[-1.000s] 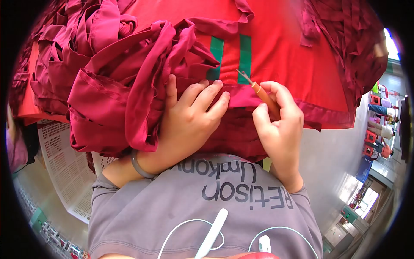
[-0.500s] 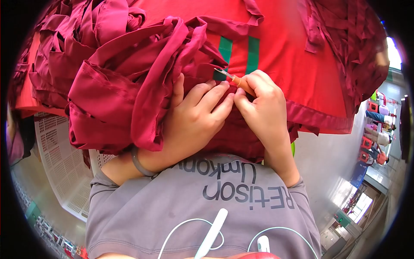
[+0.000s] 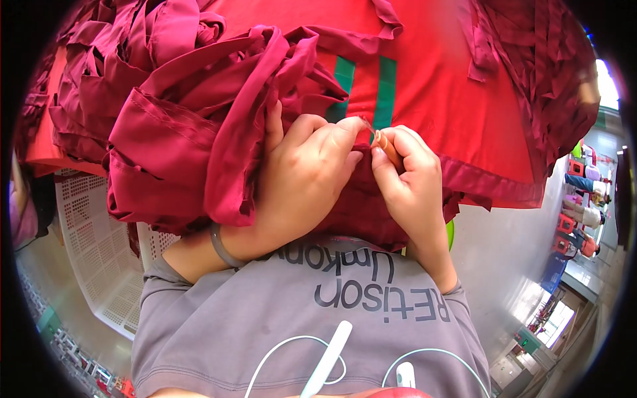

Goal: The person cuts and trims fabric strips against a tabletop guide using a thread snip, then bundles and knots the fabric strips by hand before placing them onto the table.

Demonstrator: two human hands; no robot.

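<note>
My left hand (image 3: pixel 302 179) pinches a fold of dark red cloth (image 3: pixel 199 126) that is bunched over my left forearm. My right hand (image 3: pixel 408 176) is closed around an orange-handled seam ripper (image 3: pixel 383 142), of which only the top of the handle shows between the fingers. The fingertips of both hands meet at the cloth's hem, just below two green tape strips (image 3: pixel 365 86) on the bright red table cover (image 3: pixel 451 86). The ripper's metal tip is hidden in the fabric.
More dark red cloth pieces are heaped at the far left (image 3: pixel 86 73) and far right (image 3: pixel 537 66) of the table. A white perforated crate (image 3: pixel 93 239) stands on the floor at my left. People sit in the distance at right (image 3: pixel 584 199).
My right hand has moved left from the hem's right part until it meets my left hand. The seam ripper's forked tip, visible before, is now buried between the fingers and the cloth.
</note>
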